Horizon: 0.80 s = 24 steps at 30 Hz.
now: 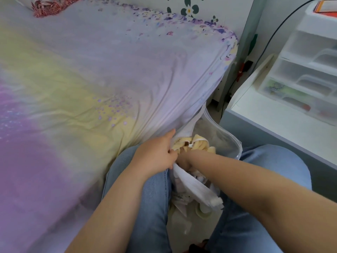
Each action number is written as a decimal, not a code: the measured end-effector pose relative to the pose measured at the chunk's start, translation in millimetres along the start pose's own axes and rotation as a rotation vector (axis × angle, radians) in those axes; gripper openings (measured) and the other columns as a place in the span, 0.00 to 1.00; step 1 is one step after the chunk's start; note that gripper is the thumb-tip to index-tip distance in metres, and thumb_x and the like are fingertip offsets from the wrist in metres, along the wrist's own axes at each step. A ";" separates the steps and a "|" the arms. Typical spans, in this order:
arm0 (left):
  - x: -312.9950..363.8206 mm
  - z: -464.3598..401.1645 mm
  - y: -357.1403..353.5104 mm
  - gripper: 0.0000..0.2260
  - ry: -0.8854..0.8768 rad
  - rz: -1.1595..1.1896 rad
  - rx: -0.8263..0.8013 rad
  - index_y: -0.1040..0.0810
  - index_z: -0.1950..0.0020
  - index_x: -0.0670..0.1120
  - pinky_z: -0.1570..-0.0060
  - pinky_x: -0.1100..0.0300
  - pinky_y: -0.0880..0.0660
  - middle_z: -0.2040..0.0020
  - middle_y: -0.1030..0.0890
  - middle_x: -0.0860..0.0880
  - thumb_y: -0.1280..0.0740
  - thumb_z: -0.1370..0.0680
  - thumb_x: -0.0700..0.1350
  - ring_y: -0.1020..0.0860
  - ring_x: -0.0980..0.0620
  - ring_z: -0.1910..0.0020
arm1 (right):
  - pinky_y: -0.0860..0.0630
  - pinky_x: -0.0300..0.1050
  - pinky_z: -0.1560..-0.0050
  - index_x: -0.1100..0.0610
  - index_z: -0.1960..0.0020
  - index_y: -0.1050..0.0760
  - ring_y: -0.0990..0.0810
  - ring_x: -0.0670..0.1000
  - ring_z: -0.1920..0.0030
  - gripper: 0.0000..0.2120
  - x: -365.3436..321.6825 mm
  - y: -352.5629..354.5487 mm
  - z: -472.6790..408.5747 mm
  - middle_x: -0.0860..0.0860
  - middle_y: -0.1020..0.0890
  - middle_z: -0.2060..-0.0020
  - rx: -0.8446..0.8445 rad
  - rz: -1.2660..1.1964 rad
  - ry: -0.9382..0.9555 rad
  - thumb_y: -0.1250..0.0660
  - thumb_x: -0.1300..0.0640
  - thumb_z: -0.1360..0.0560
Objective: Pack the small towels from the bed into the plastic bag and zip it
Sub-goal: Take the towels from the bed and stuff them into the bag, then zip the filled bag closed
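I see soft, even daylight, no hard shadows. Whole frame slightly hazy, low sharpness. Bed sheet (91, 70) washed pale, faint fold shading. Wide-angle bending at edges; drawer unit (308, 70) leaning, blurred. No glare.

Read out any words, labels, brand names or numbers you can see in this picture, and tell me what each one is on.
No text can be read anywhere in this view.
Plastic bag: no print or label visible.
Orange item on top of the drawer unit: too blurred to tell if it carries any writing.
Bottom drawer front: a dark scribble-like mark, too blurred to read.
Bed sheet: flower pattern only, no words.
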<state>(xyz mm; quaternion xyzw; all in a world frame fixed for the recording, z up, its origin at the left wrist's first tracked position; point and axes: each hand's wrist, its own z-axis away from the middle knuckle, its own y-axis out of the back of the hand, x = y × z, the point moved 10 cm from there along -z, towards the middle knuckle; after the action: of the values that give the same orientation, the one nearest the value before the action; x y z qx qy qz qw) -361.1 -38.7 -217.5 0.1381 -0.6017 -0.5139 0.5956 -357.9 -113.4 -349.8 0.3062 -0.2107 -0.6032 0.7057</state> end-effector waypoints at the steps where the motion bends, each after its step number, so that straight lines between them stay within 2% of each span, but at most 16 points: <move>1: -1.6 -0.7 0.7 0.32 0.020 0.028 0.005 0.48 0.22 0.56 0.65 0.60 0.26 0.68 0.17 0.55 0.40 0.24 0.46 0.20 0.58 0.64 | 0.39 0.54 0.30 0.57 0.24 0.43 0.40 0.59 0.26 0.27 0.0 1.9 5.4 0.57 0.40 0.25 -0.059 -0.019 0.018 0.39 0.59 0.21; 3: -1.7 -1.9 3.2 0.32 0.044 0.063 0.022 0.47 0.22 0.56 0.62 0.61 0.26 0.69 0.17 0.55 0.40 0.24 0.46 0.21 0.60 0.63 | 0.27 0.52 0.39 0.51 0.22 0.47 0.35 0.62 0.30 0.35 1.0 9.0 21.1 0.55 0.40 0.26 -0.157 -0.234 0.049 0.33 0.60 0.24; 5: -2.4 -3.8 7.7 0.31 0.065 0.086 0.064 0.45 0.23 0.55 0.59 0.60 0.27 0.70 0.17 0.55 0.40 0.25 0.45 0.21 0.61 0.61 | 0.21 0.53 0.45 0.45 0.22 0.49 0.31 0.62 0.33 0.40 10.5 18.1 41.8 0.53 0.40 0.26 -0.195 -0.316 0.054 0.30 0.56 0.26; 7: -3.2 -5.0 13.2 0.30 0.087 0.106 0.114 0.43 0.23 0.54 0.55 0.59 0.26 0.70 0.17 0.54 0.41 0.25 0.45 0.21 0.59 0.59 | 0.19 0.49 0.50 0.47 0.25 0.38 0.24 0.58 0.39 0.30 28.5 35.3 68.3 0.52 0.32 0.29 -0.101 -0.288 0.007 0.32 0.52 0.25; 9: -1.9 -5.5 17.0 0.28 0.085 0.108 0.159 0.40 0.24 0.53 0.51 0.57 0.25 0.69 0.17 0.52 0.41 0.25 0.44 0.21 0.57 0.57 | 0.18 0.47 0.54 0.52 0.37 0.23 0.17 0.52 0.51 0.16 47.0 62.5 96.5 0.50 0.19 0.44 0.162 -0.335 -0.011 0.35 0.48 0.23; 10: -1.3 -5.5 18.6 0.27 0.083 0.104 0.178 0.39 0.25 0.52 0.51 0.57 0.25 0.68 0.17 0.52 0.41 0.24 0.44 0.21 0.57 0.58 | 0.19 0.47 0.55 0.53 0.43 0.21 0.17 0.51 0.55 0.14 63.3 75.5 114.8 0.48 0.17 0.50 0.323 -0.392 -0.071 0.36 0.47 0.23; 11: -1.6 -5.6 19.4 0.26 0.088 0.098 0.197 0.38 0.25 0.52 0.52 0.58 0.26 0.68 0.17 0.52 0.41 0.24 0.44 0.21 0.58 0.59 | 0.20 0.47 0.55 0.53 0.45 0.22 0.18 0.51 0.55 0.13 81.5 89.2 135.4 0.48 0.17 0.52 0.528 -0.426 -0.151 0.36 0.46 0.23; 13: -3.9 -6.5 22.2 0.24 0.108 0.071 0.236 0.36 0.26 0.51 0.54 0.59 0.28 0.69 0.18 0.52 0.42 0.23 0.44 0.21 0.58 0.60 | 0.25 0.50 0.52 0.53 0.35 0.30 0.24 0.56 0.46 0.22 116.4 103.2 180.2 0.52 0.25 0.42 0.921 -0.346 -0.395 0.35 0.44 0.25; 14: -5.1 -6.5 23.2 0.23 0.118 0.046 0.255 0.34 0.27 0.50 0.53 0.59 0.28 0.68 0.18 0.51 0.42 0.23 0.45 0.21 0.55 0.58 | 0.26 0.52 0.49 0.55 0.28 0.38 0.28 0.58 0.41 0.31 131.8 96.5 190.4 0.56 0.30 0.37 0.948 -0.294 -0.530 0.34 0.43 0.25; 15: -5.9 -6.4 24.1 0.21 0.129 0.011 0.272 0.32 0.29 0.49 0.51 0.58 0.27 0.66 0.17 0.51 0.43 0.23 0.45 0.20 0.52 0.55 | 0.27 0.53 0.47 0.57 0.25 0.45 0.30 0.60 0.38 0.38 148.2 82.1 189.2 0.58 0.34 0.34 0.839 -0.302 -0.641 0.34 0.41 0.26; 16: -7.2 -6.7 23.9 0.19 0.135 -0.034 0.289 0.29 0.32 0.48 0.49 0.56 0.26 0.63 0.16 0.49 0.43 0.23 0.46 0.20 0.49 0.52 | 0.27 0.53 0.47 0.58 0.24 0.47 0.30 0.60 0.38 0.41 160.0 64.8 184.0 0.59 0.35 0.33 0.681 -0.365 -0.702 0.34 0.39 0.26; 17: -6.7 -6.6 24.5 0.16 0.136 -0.086 0.312 0.26 0.37 0.47 0.49 0.54 0.25 0.59 0.16 0.48 0.44 0.22 0.47 0.20 0.47 0.51 | 0.26 0.52 0.50 0.60 0.25 0.43 0.27 0.59 0.41 0.36 168.2 49.3 176.6 0.59 0.31 0.37 0.538 -0.416 -0.727 0.35 0.41 0.25; 18: -6.7 -7.7 24.2 0.14 0.142 -0.140 0.326 0.23 0.45 0.45 0.50 0.53 0.25 0.57 0.16 0.46 0.46 0.22 0.48 0.21 0.44 0.52 | 0.27 0.49 0.55 0.60 0.30 0.35 0.25 0.57 0.48 0.27 172.1 40.1 166.9 0.57 0.26 0.44 0.445 -0.435 -0.705 0.37 0.46 0.22; 19: -5.1 -8.6 23.1 0.14 0.150 -0.193 0.329 0.24 0.53 0.42 0.53 0.53 0.25 0.56 0.17 0.44 0.47 0.21 0.47 0.22 0.43 0.54 | 0.29 0.47 0.58 0.62 0.36 0.28 0.25 0.56 0.53 0.17 172.3 39.7 159.2 0.55 0.24 0.51 0.430 -0.456 -0.655 0.39 0.53 0.21; 21: 0.7 -12.9 21.3 0.14 0.145 -0.217 0.311 0.30 0.61 0.42 0.59 0.54 0.30 0.56 0.19 0.41 0.48 0.20 0.45 0.24 0.41 0.56 | 0.31 0.45 0.59 0.64 0.44 0.24 0.27 0.54 0.58 0.12 168.7 47.7 148.9 0.56 0.22 0.55 0.532 -0.519 -0.550 0.43 0.61 0.21; 24: 13.5 -19.7 27.4 0.15 0.090 -0.043 0.322 0.31 0.62 0.40 0.62 0.55 0.35 0.59 0.23 0.40 0.48 0.18 0.44 0.27 0.43 0.60 | 0.32 0.44 0.65 0.67 0.49 0.23 0.27 0.53 0.64 0.14 149.9 65.6 151.1 0.58 0.20 0.61 0.769 -0.837 -0.325 0.44 0.59 0.21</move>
<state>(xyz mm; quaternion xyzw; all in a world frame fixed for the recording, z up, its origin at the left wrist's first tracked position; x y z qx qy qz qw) -335.4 -46.2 -193.0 0.2675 -0.6459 -0.4167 0.5810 -383.8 -281.7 -206.2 0.5008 -0.3810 -0.7498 0.2047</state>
